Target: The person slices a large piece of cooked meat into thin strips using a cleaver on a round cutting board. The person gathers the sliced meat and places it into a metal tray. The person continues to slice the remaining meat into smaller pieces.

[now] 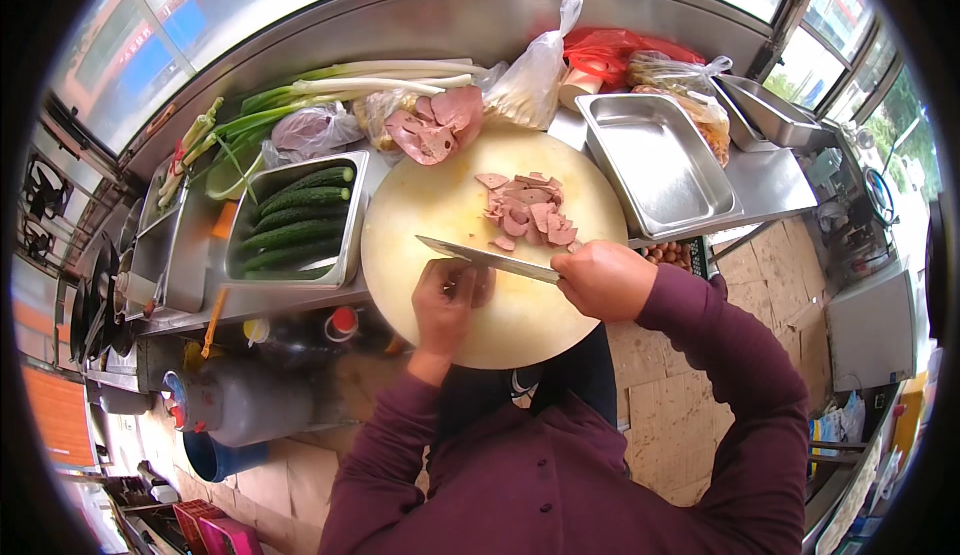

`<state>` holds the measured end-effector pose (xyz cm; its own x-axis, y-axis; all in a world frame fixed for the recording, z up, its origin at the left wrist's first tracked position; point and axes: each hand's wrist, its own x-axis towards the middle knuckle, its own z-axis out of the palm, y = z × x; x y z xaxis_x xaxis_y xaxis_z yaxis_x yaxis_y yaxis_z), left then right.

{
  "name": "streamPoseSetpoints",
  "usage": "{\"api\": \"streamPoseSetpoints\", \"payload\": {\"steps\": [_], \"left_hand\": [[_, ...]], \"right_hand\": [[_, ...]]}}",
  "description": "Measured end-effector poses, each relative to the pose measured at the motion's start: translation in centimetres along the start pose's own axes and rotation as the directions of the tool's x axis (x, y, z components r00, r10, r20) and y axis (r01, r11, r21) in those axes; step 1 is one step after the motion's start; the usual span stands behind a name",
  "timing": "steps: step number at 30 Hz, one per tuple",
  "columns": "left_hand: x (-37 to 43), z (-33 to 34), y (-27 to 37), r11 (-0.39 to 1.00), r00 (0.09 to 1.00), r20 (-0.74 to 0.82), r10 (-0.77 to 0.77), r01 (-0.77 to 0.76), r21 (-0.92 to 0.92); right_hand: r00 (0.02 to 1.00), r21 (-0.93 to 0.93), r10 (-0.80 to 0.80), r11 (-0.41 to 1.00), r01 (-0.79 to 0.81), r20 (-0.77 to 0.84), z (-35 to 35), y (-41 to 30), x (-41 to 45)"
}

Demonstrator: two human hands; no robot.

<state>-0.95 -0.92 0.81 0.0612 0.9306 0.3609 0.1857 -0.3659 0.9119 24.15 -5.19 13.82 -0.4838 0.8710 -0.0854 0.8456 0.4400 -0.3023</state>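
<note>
My right hand (606, 280) grips the handle end of a knife (495, 261), its blade pointing left across the round cutting board (405, 210). Against the near side of the blade, my left hand (447, 303) holds a piece of brownish-pink meat (483, 287) on the board; its fingertips are partly hidden. A heap of sliced meat (531, 210) lies just beyond the knife. Larger chunks of the same meat (439, 125) rest at the far left edge of the board.
Left of the board stands a metal pan (352, 247) of cucumbers (300, 223). Green onions (360, 86) and tied plastic bags (527, 78) lie behind. An empty steel tray (656, 161) sits at right. A gas cylinder (255, 402) stands at lower left.
</note>
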Motion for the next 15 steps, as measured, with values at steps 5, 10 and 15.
{"api": "streamPoseSetpoints", "payload": {"steps": [5, 10, 15], "left_hand": [[0.0, 0.0, -0.2, 0.999, 1.000, -0.004, -0.021, 0.021, 0.039], [-0.3, -0.1, -1.4, 0.998, 1.000, -0.016, 0.013, -0.012, 0.064], [-0.1, 0.1, -0.6, 0.997, 0.999, -0.036, 0.040, -0.037, 0.065]], "right_hand": [[0.994, -0.014, 0.031, 0.999, -0.030, 0.107, 1.5, 1.2, 3.0], [0.993, 0.067, 0.090, 0.993, -0.095, 0.078, 5.7, 0.4, 6.1], [0.980, 0.220, 0.034, 0.975, 0.010, -0.197, 7.5, 0.9, 5.3]]}}
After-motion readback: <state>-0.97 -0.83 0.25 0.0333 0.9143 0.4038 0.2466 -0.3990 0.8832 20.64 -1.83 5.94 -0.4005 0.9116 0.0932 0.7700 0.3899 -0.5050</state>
